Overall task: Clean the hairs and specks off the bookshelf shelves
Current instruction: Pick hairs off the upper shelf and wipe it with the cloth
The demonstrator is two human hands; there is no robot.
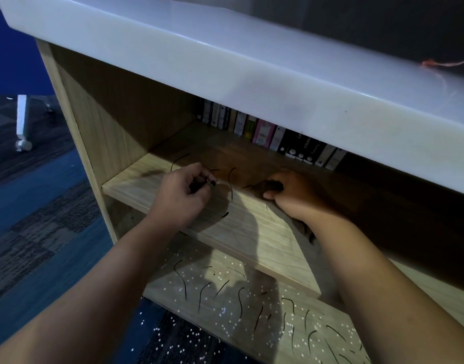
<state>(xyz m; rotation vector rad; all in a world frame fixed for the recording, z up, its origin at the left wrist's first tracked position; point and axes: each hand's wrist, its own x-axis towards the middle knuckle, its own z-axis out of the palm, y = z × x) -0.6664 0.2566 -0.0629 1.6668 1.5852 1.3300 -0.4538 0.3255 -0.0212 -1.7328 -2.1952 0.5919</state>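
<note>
A light wooden bookshelf stands in front of me. On its upper shelf [251,227] lie a few loose dark hairs [231,182]. My left hand [181,193] hovers over this shelf, fingers curled, pinching a tuft of dark hairs at the fingertips. My right hand [291,193] rests on the shelf to the right, fingers curled round a clump of dark hair. The lower shelf [212,319] is strewn with several curved dark hairs [240,302] and many small white specks [251,292].
A row of books [267,132] stands at the back right of the upper shelf. A thick white top [225,53] overhangs the unit. White specks also lie on the blue and dark carpet [41,232] below. A white chair leg with a castor [22,122] stands far left.
</note>
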